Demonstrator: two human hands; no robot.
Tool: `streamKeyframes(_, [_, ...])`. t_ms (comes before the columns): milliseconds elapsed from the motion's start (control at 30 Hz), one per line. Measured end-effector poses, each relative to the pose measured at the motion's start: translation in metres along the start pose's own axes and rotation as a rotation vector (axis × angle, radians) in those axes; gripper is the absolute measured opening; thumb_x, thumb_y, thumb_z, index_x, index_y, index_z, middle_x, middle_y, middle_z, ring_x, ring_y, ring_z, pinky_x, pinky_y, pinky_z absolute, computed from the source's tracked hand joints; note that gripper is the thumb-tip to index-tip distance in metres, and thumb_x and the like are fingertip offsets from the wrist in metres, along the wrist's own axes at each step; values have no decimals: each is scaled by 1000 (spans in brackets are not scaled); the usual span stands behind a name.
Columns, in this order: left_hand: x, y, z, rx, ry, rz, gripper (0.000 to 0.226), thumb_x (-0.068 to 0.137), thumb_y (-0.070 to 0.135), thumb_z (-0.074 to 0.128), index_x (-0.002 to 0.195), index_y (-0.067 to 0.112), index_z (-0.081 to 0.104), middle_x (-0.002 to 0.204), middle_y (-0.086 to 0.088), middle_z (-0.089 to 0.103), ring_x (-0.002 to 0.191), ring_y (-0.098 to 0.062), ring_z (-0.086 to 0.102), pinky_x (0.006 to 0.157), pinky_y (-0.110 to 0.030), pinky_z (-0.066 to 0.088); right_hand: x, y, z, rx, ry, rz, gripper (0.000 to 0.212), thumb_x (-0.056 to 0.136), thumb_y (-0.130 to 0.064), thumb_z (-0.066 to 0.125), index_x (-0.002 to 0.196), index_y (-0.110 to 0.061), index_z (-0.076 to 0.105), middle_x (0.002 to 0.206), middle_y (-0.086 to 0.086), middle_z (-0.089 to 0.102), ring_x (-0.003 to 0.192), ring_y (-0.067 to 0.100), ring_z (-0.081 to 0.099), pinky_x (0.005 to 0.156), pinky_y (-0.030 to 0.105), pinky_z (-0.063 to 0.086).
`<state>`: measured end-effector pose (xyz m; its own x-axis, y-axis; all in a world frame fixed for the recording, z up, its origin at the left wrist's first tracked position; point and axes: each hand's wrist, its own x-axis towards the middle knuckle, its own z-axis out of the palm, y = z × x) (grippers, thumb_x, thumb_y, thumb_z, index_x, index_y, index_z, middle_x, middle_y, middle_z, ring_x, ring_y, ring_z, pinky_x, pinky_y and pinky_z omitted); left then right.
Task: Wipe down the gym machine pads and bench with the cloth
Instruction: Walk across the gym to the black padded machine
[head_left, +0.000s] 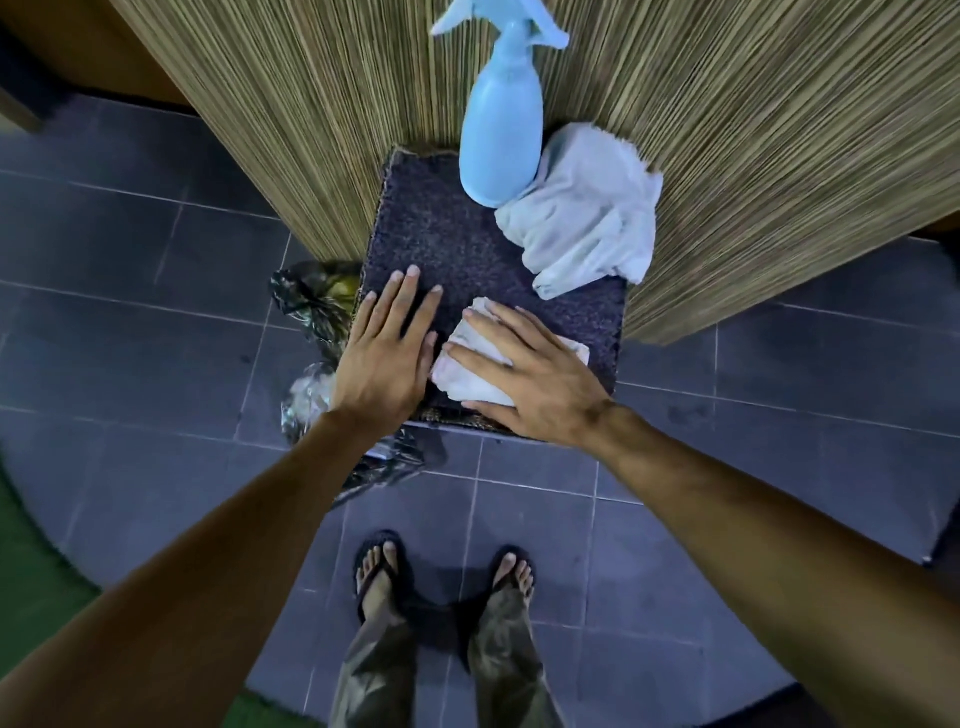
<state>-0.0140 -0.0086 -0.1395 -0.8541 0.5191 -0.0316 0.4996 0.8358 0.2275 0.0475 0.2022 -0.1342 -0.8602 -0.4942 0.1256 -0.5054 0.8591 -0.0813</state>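
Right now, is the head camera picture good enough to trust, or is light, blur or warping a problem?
Head view: dim, bluish light, no glare; strong wide-angle warping bends the floor tiles and darkens the corners; the right hand on the folded cloth, the left hand and the spray bottle read sharp enough, only the far left edge is smeared.

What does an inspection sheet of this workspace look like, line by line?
Surface: dark carpeted stool top, square, against a striped wall panel.
Job's things: small white cloth under the right hand; blue spray bottle upright at the back; larger pale cloth crumpled beside it.
Clutter: dark plastic bags on the floor, left of the stool.
Grippers: left hand flat on the top, empty; right hand pressing the small cloth.
Cables: nothing seen.
Surroundings: grey tiled floor; feet in sandals.
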Motion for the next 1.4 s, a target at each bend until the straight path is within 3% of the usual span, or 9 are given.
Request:
streamKeyframes(333, [-30, 18, -47, -143, -159, -87, 56, 100, 32, 22, 149, 10, 33, 159, -18, 27, 148, -35, 24, 121, -51, 24, -10, -23, -32, 227, -107, 180, 49, 87, -31, 75, 130, -11, 63, 133, 15, 63, 126, 38, 58, 105, 47, 49])
streamKeyframes(467, [-82, 45, -76, -193, -199, -144, 49, 99, 31, 31, 140, 8, 45, 145, -21, 43, 131, -40, 44, 108, -52, 41, -60, -71, -65, 506, -193, 446, 48, 97, -33, 63, 140, -15, 54, 144, 10, 54, 136, 34, 47, 113, 49, 42])
streamKeyframes(600, [-137, 79, -90, -246, -316, -150, 54, 95, 39, 25, 128, 5, 52, 126, -23, 56, 110, -45, 55, 94, -52, 49, -129, -135, -88, 700, -161, 785, 46, 99, -43, 53, 139, -21, 54, 140, 4, 59, 128, 30, 54, 106, 45, 45])
streamKeyframes(800, [-201, 130, -86, -309, -607, 2, 56, 90, 42, 31, 107, -1, 63, 108, -28, 66, 104, -43, 62, 90, -47, 50, -221, -248, -124, 812, 31, 1260, 44, 95, -45, 53, 130, -19, 62, 127, 6, 67, 116, 31, 62, 91, 39, 48])
streamKeyframes(967, [-260, 170, -72, -138, -865, 269, 35, 102, 30, 40, 112, 4, 61, 119, -24, 65, 114, -39, 58, 93, -39, 43, -282, -344, -134, 745, 218, 1683, 38, 97, -36, 62, 131, -20, 61, 127, 7, 67, 118, 29, 61, 93, 34, 44])
streamKeyframes(1067, [-305, 197, -67, -45, -996, 421, 35, 102, 32, 39, 114, 6, 59, 123, -24, 63, 117, -39, 57, 94, -39, 45, -312, -411, -137, 746, 353, 1892, 33, 96, -39, 63, 119, -15, 64, 113, 11, 71, 108, 32, 63, 83, 33, 41])
streamKeyframes(1167, [-360, 228, -67, 92, -1102, 647, 36, 103, 31, 38, 115, 5, 59, 124, -21, 64, 118, -36, 58, 95, -37, 45, -334, -489, -143, 772, 582, 2122, 43, 92, -53, 56, 110, -15, 65, 106, 10, 72, 101, 31, 65, 77, 25, 36])
streamKeyframes(1267, [-425, 260, -67, 234, -1169, 869, 36, 103, 31, 39, 114, 3, 59, 124, -20, 64, 118, -35, 57, 95, -37, 44, -353, -575, -142, 776, 855, 2271, 57, 85, -66, 45, 116, -23, 66, 110, -1, 73, 104, 22, 66, 89, 34, 49])
streamKeyframes(1400, [-530, 295, -72, 381, -1210, 1158, 31, 103, 33, 37, 90, 10, 53, 117, -22, 65, 113, -37, 58, 87, -37, 43, -373, -689, -135, 712, 1164, 2497, 32, 93, -50, 60, 115, -28, 67, 109, -8, 73, 102, 17, 66, 89, 40, 51])
